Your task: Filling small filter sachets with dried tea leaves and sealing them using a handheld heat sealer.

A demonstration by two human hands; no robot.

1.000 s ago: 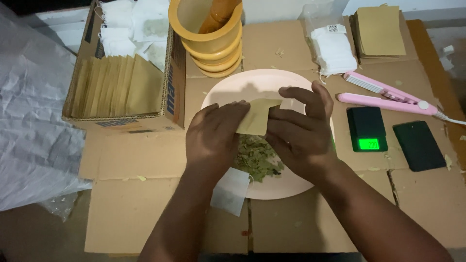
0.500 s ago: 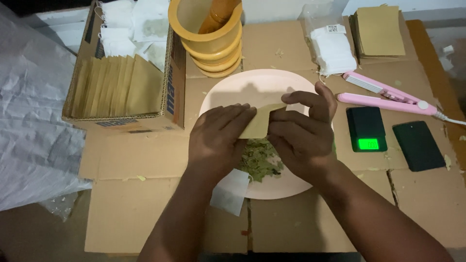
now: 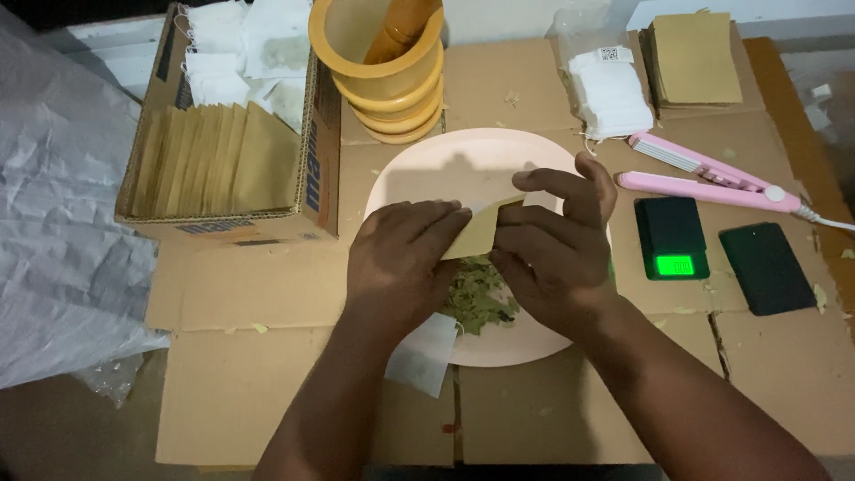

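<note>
While the hands barely shifted from a moment before, the left hand (image 3: 401, 258) and right hand (image 3: 552, 249) stayed pinched on the brown envelope (image 3: 476, 230) at mid-frame, over the leaves (image 3: 476, 298) on the pink plate (image 3: 427, 169).

- We see the tabletop (image 3: 267, 392), covered w/ flat cardboard.
- On it: pink plate (image 3: 427, 169), cardboard box (image 3: 312, 178), yellow mortar (image 3: 392, 98).
- Rt side: pink sealer (image 3: 712, 178), small scale (image 3: 672, 236), black phone (image 3: 766, 267), brown envelope stack (image 3: 695, 58).
</note>
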